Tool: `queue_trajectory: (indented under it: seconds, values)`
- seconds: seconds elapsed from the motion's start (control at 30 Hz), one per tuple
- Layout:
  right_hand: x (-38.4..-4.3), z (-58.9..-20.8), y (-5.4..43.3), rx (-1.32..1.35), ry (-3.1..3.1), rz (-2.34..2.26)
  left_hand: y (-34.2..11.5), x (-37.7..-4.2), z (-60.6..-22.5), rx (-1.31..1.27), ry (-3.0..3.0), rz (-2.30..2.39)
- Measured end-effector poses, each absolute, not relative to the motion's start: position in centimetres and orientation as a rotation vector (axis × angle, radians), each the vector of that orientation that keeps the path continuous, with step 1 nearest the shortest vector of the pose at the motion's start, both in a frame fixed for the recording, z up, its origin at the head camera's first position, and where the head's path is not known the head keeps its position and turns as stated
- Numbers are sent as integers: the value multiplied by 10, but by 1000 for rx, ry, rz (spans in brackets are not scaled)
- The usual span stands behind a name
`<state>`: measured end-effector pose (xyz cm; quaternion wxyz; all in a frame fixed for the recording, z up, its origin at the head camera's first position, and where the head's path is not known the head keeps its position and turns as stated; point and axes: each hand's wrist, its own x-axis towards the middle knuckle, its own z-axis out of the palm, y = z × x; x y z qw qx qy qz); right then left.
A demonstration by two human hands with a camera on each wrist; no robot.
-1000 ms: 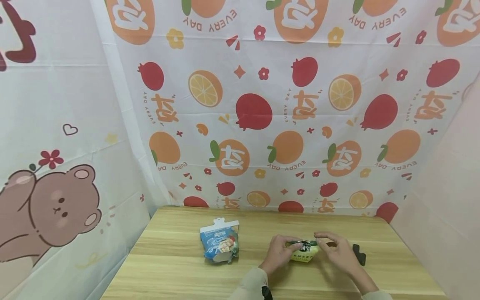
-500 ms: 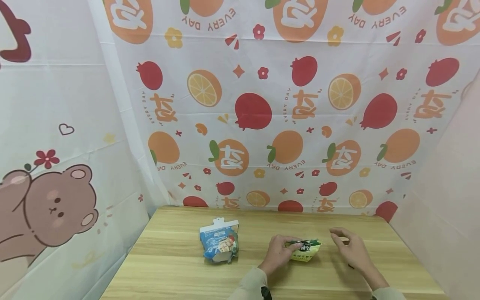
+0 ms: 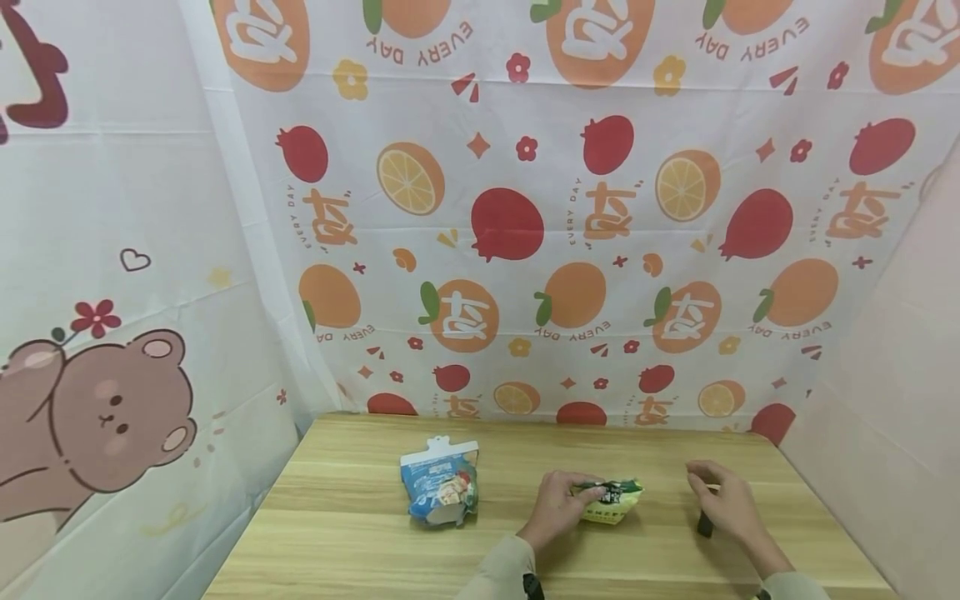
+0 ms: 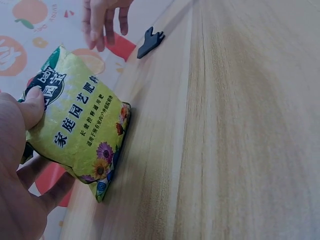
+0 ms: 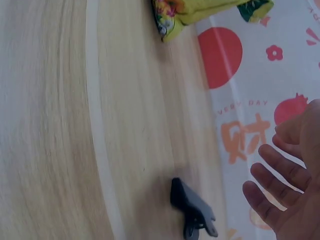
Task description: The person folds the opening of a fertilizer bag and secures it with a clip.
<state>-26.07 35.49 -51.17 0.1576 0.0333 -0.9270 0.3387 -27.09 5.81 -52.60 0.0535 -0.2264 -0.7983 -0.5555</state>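
Observation:
In the head view my left hand (image 3: 553, 507) grips the upper left of a small yellow-green fertilizer bag (image 3: 613, 505), with the thumb across its printed front. The left wrist view shows the bag (image 4: 85, 125) standing on the table, flowers printed along its bottom. My right hand (image 3: 733, 510) hovers to the right, fingers loosely spread and holding nothing. Close by it a black clip (image 3: 705, 524) lies on the table, partly hidden by the hand in the head view. The right wrist view shows this clip (image 5: 192, 207) apart from the fingers (image 5: 277, 172).
A blue bag (image 3: 441, 492) with a white clip (image 3: 438, 451) across its top lies on the left of the wooden table (image 3: 337, 533). A fruit-print cloth (image 3: 510, 317) hangs behind the table, and pale cloths flank both sides.
My right hand has let go of the fertilizer bag's right corner and moved right, over beside the black clip. The left hand keeps its hold on the bag in the same place.

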Motion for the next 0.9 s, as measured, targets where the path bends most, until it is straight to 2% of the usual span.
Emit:
queue_trajectory:
  seconds: [0.53, 0.9]
  values:
    - [-259, -528, 385, -154, -2817, 945, 56, -271, -528, -711, -2424, -1649]
    - [-255, -537, 396, -215, -2865, 869, 58, -274, -529, -710, -2434, -1652]
